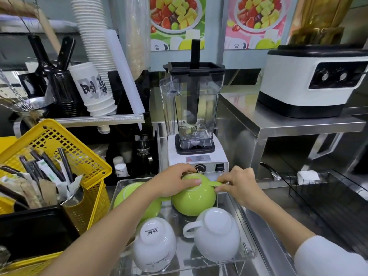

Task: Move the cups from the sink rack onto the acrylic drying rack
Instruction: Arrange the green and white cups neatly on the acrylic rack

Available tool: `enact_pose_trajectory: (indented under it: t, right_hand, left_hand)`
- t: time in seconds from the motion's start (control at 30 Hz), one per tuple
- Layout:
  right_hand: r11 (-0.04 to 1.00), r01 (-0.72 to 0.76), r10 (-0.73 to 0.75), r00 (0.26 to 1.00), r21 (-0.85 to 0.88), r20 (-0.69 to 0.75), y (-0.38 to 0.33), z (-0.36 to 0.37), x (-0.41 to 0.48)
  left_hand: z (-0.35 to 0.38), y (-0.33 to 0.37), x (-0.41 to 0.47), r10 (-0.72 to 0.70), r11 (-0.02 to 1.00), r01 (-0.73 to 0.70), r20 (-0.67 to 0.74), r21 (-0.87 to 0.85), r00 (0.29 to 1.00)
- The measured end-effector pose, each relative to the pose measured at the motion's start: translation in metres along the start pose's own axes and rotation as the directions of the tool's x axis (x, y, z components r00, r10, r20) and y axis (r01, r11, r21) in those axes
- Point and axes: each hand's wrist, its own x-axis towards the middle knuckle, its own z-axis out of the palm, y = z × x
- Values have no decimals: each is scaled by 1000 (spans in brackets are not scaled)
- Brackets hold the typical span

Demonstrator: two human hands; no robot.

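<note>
Fingers (pixel 223 187) of the right hand (pixel 242 186) pinch the thin handle of an upturned green cup (pixel 194 202), while the left hand (pixel 175 181) curls over its base, thumb lying flat on the foot ring. Both hands are closed on this 1 cup, which sits mouth down at the far right of the clear acrylic drying rack (pixel 237 198); whether its rim fully touches the rack floor is hidden by the white cup in front.

Just left of it lies a second green cup (pixel 129 193), also inverted, largely covered by the left forearm, so its handle cannot be seen. Nearer the camera stand 2 white cups, both upside down: the left one (pixel 154 246) shows print on its base, and the right one (pixel 217 234) has its handle pointing left. The rack's near edge is cut off by the bottom of the frame.

Behind the rack stands a blender (pixel 194 108) with a clear jug and a black tamper. To the left a yellow basket (pixel 87 162) holds straws and wrapped items, partly blocked by a black tray (pixel 35 232). To the right, past the steel worktop (pixel 268 198), a dark wire sink rack (pixel 326 198) runs out of view; its contents are hard to make out.
</note>
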Motion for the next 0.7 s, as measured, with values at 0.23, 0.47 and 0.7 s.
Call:
enact_pose_trajectory:
  t: [0.23, 0.47, 0.7]
  right_hand:
    - [998, -67, 68, 997, -14, 29, 9, 11, 1]
    - [1000, -6, 7, 999, 9, -53, 2, -1, -18]
    - [890, -86, -157, 864, 448, 479, -33, -47, -69]
  left_hand:
    - [5, -9, -11, 4, 989, -25, 143, 145, 990]
    - [2, 13, -29, 134, 968, -139, 39, 209, 990]
    - [17, 53, -50, 198, 868, -278, 227, 412, 953]
